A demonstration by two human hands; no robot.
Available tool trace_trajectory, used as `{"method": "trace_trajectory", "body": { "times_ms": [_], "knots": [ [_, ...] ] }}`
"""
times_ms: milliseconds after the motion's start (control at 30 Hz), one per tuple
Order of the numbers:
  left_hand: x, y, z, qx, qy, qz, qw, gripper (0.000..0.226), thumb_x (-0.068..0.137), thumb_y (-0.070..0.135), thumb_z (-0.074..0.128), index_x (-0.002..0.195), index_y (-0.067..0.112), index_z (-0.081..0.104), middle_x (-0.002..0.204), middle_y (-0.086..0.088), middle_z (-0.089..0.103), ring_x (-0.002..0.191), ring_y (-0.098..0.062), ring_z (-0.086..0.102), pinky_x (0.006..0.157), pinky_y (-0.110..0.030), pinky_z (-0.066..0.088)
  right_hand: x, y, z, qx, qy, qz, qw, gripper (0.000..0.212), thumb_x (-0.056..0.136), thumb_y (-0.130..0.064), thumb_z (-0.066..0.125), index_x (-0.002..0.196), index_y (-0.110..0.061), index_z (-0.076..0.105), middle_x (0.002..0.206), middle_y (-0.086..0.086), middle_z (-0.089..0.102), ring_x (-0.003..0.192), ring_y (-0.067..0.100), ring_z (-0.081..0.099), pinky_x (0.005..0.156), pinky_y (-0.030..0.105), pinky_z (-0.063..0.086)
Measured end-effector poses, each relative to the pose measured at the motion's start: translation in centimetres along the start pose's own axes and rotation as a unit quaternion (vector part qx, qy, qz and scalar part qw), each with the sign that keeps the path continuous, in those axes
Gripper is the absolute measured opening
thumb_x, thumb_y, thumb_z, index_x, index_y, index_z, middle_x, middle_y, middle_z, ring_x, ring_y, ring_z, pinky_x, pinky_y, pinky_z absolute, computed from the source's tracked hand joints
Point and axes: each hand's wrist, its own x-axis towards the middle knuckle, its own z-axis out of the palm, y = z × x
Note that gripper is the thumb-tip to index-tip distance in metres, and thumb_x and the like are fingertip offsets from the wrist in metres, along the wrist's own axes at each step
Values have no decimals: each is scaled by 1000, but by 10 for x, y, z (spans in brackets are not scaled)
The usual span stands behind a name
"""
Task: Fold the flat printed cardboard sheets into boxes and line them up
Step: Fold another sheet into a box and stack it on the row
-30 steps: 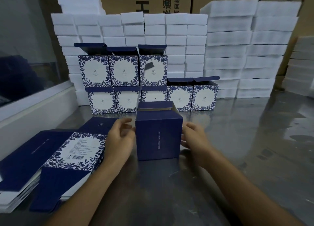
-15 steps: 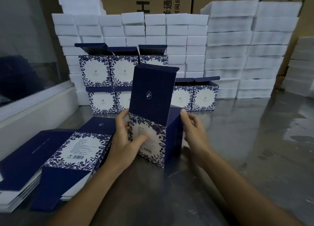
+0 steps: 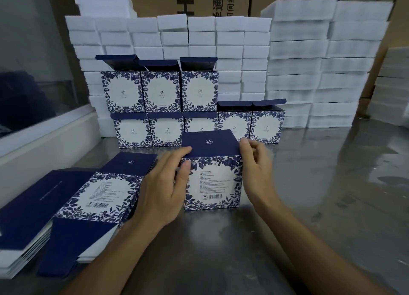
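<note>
In the head view, a cube-shaped cardboard box printed with navy-and-white leaves [image 3: 212,181] stands on the grey metal counter [image 3: 321,206] at the centre of the frame, barcode face toward the camera, its plain navy lid panel [image 3: 210,143] folded down on top. The left hand [image 3: 164,188] grips the box's upper left corner, thumb on the front face and fingers along the lid's edge. The right hand [image 3: 254,166] pinches the lid's front right corner with curled fingers.

At lower left lies a stack of flat printed cardboard sheets [image 3: 88,201]. Behind the box, centre frame, finished boxes [image 3: 161,111] with lids open are lined up in two tiers against stacked white foam blocks [image 3: 294,68].

The likely step is seating the lid or turning the box for the row. What could go wrong:
- Uneven pressure from the two hands could skew the lid so its tuck flap creases instead of sliding in.
- Squeezing the corners may dent the thin card.
- The counter looks slick; a push could slide the box into the front row and knock it out of line.
</note>
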Motion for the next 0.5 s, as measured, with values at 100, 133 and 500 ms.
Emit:
{"method": "trace_trajectory", "body": {
  "times_ms": [100, 133, 500],
  "knots": [
    [0, 3, 0, 13, 30, 7, 999, 38, 102, 30, 39, 130, 13, 60, 106, 8, 57, 86, -5, 53, 74, -19, 42, -4, -7, -1, -107, 20, -137, 985, 19, 103, -35, 50, 112, -25, 63, 108, -5, 62, 101, 11, 60, 86, 28, 50],
    [1, 5, 0, 23, 37, 7, 999, 39, 102, 31, 39, 128, 13, 61, 105, 8, 56, 83, -4, 51, 70, -18, 41, -5, -8, 0, -159, 29, -193, 968, 22, 102, -32, 51, 111, -19, 67, 110, -1, 61, 104, 14, 58, 90, 33, 48],
    [1, 18, 4, 72, 72, 13, 995, 41, 100, 30, 40, 117, 6, 69, 118, -11, 61, 92, -24, 66, 59, -35, 56, -31, -21, 29, -338, -4, -304, 891, 14, 94, -35, 65, 100, -27, 75, 109, -8, 67, 107, 21, 60, 90, 52, 41]
  ]
}}
